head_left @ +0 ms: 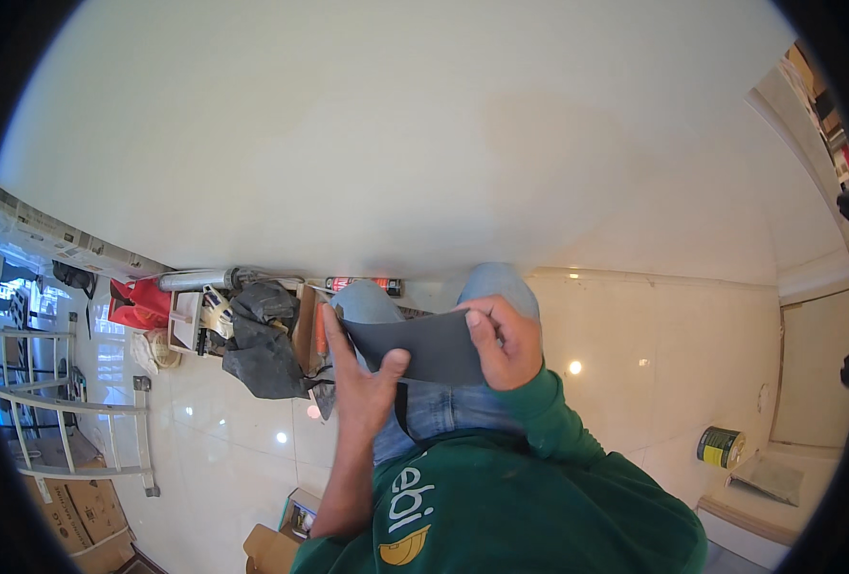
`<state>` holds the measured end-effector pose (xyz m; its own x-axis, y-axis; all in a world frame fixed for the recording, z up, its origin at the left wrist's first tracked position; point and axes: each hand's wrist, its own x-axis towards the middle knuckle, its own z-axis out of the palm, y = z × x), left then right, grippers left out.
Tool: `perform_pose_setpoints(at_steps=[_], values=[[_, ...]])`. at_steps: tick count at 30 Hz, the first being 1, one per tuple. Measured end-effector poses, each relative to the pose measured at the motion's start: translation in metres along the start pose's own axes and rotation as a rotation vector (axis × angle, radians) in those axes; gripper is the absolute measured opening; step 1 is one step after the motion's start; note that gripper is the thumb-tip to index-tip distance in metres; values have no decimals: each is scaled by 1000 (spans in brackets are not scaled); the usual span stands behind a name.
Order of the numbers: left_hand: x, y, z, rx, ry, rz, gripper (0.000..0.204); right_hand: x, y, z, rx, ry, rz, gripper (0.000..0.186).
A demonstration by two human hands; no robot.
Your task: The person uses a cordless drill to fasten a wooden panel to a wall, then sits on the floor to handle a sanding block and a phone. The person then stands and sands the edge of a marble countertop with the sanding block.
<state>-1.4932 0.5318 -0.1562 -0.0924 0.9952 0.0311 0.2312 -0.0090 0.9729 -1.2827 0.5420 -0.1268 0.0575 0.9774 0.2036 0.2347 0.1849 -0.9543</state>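
A dark grey rectangular sheet of sandpaper is held across my lap, bowed a little between both hands. My left hand grips its left end, with the thumb over the near face and the fingers along the outer edge. At the other end, my right hand pinches the sheet with thumb and curled fingers. Below it show my knees in blue jeans. The sheet's far side is hidden.
Close in front rises a pale wall. On the left are a tool box draped with dark cloth, a red bag and a metal ladder. A tin and a low ledge are right; an opened carton lies behind left.
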Motion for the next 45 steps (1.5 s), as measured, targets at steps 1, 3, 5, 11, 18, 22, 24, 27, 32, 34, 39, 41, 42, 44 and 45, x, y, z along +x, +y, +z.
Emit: perform_pose_setpoints(at_steps=[1, 3, 5, 11, 18, 22, 24, 27, 32, 34, 39, 41, 42, 44, 45], values=[[-3, 0, 9, 109, 38, 24, 112, -5, -3, 0, -25, 1, -29, 15], [-5, 1, 23, 265, 78, 23, 119, -14, -10, 0, -68, -4, -69, 14], [-5, 2, 30, 261, 98, 20, 119, -20, -15, 2, -97, -7, -139, 14], [-4, -1, 29, -522, -207, -118, 113, -20, -18, 4, -12, 54, -90, 18], [-14, 4, 32, -602, -276, -205, 80, -8, -4, 0, 6, 143, 11, 15], [-13, 12, 33, -565, -178, -222, 58, -6, -5, -3, -35, 179, 64, 27], [-11, 15, 31, -546, -162, -202, 54, -7, -7, -4, -96, 276, 3, 28], [-9, 20, 28, -514, -138, -201, 49, -8, -5, -6, 115, 186, 110, 29], [-6, 24, 29, -482, -143, -218, 43, -8, 9, -4, 429, -18, 257, 23], [-5, 26, 29, -464, -133, -240, 42, -8, 14, -1, 433, -27, 301, 21], [-4, 26, 28, -455, -114, -247, 38, -11, 19, 2, 402, -14, 299, 15], [-4, 25, 29, -454, -106, -252, 36, -11, 18, 3, 381, -11, 297, 15], [-3, 25, 29, -451, -105, -255, 35, -10, 18, 4, 372, -13, 299, 15], [-3, 23, 29, -440, -95, -263, 34, -10, 18, 4, 364, -16, 302, 15], [-3, 23, 29, -432, -87, -269, 34, -9, 17, 5, 365, -18, 305, 14]])
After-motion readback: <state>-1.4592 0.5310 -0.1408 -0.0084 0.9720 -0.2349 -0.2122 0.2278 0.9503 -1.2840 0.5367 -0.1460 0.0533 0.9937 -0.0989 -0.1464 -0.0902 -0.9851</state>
